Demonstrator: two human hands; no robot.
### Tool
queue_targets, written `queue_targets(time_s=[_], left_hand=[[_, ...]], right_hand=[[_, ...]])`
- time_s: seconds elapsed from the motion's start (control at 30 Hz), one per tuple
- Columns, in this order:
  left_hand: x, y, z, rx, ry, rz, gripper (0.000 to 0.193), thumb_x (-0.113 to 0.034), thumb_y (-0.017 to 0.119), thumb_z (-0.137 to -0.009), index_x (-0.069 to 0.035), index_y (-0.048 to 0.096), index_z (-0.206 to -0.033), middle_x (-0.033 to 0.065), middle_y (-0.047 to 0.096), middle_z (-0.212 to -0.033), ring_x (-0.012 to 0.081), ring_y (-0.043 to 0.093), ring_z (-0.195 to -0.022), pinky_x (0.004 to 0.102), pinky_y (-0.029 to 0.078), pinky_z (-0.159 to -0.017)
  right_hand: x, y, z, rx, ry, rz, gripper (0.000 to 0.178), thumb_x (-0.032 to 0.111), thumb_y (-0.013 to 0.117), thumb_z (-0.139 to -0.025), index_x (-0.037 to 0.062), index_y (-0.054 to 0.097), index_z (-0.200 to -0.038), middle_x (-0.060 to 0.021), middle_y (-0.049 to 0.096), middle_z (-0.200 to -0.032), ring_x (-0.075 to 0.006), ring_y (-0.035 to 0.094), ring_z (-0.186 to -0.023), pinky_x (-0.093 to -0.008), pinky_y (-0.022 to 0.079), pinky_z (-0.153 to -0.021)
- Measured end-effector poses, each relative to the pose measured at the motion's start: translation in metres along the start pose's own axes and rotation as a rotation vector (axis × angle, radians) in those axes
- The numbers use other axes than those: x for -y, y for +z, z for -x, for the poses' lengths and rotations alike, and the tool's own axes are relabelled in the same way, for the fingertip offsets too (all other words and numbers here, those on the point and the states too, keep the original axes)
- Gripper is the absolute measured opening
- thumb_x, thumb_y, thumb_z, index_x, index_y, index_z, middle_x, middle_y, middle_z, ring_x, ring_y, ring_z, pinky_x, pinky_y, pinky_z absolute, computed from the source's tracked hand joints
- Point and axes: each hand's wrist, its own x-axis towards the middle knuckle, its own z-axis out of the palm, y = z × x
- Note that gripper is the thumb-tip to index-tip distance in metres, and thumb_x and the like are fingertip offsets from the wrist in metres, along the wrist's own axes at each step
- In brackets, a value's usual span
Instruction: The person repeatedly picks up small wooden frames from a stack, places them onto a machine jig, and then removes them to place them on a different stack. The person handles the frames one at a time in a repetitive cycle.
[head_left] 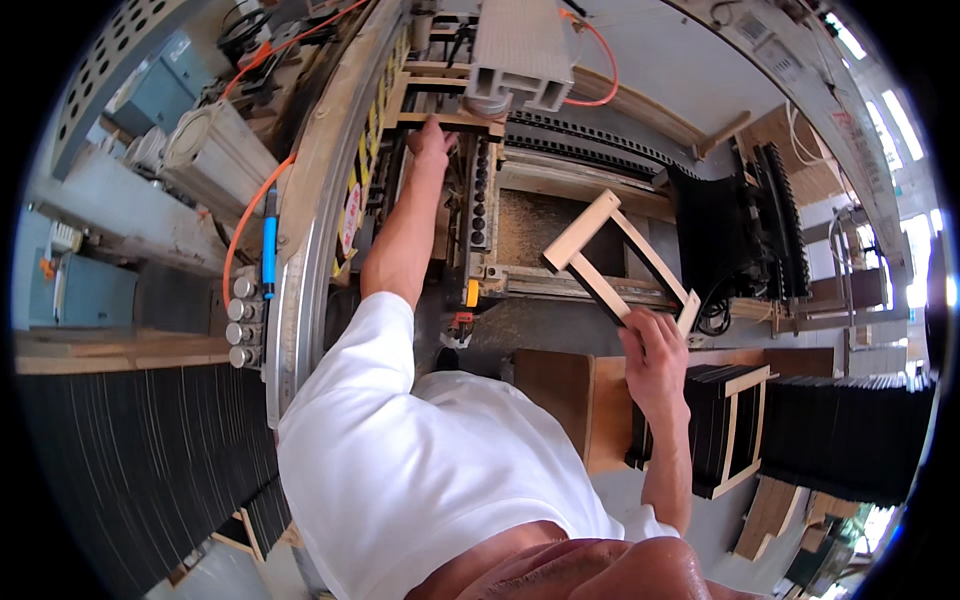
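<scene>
My right hand [655, 352] is closed on a light wooden frame [588, 234] with dark edges. The piece is tilted in the air, its wide end bar pointing away from me. Stretched far forward, my left hand [430, 146] grips the near bar of a second wooden frame [405, 122], which lies in the machine; its fingers are partly hidden. Over that frame's right end stands a round metal pad [487, 104] below a thick aluminium beam [520, 50].
A metal rail with yellow-black tape [372, 130] runs along my left. Sawdust [545, 232] covers a recess in the machine bed. Black cable chains [590, 135] lie beyond it. Stacked black-edged frames [735, 425] stand at right; dark stacked pieces [140, 460] fill the lower left.
</scene>
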Motion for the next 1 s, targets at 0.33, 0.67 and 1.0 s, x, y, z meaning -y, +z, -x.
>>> queue_targets(time_s=[0.33,0.67,1.0], left_hand=[[0.018,-0.113,0.186,0.399,-0.163,0.096,0.022,-0.006,0.053,-0.088,-0.004,0.054,-0.11,0.0094,0.061,-0.108,0.0258,0.058,-0.108,0.0437,0.046,-0.094],[0.027,-0.114,0.209,0.374,-0.058,0.349,0.019,-0.011,0.053,-0.095,-0.005,0.054,-0.113,0.0092,0.06,-0.11,0.0241,0.056,-0.106,0.0414,0.044,-0.096],[0.02,-0.175,0.348,0.17,0.043,0.158,0.038,-0.015,0.052,-0.097,-0.001,0.044,-0.132,0.0147,0.054,-0.127,0.0305,0.051,-0.123,0.0423,0.04,-0.106]], right_hand=[[-0.018,0.164,-0.158,0.051,-0.516,-0.129,0.013,0.007,0.063,-0.079,0.0068,0.062,-0.092,-0.0097,0.064,-0.088,-0.0313,0.058,-0.084,-0.0422,0.046,-0.075],[-0.015,0.241,-0.194,0.175,-0.656,-0.142,0.024,0.006,0.069,-0.072,0.0072,0.053,-0.09,-0.0115,0.062,-0.081,-0.0322,0.06,-0.085,-0.0441,0.046,-0.076],[-0.017,0.295,-0.248,0.099,-0.596,-0.168,0.026,0.003,0.065,-0.074,0.006,0.055,-0.097,-0.0157,0.065,-0.089,-0.0364,0.059,-0.09,-0.0467,0.044,-0.08]])
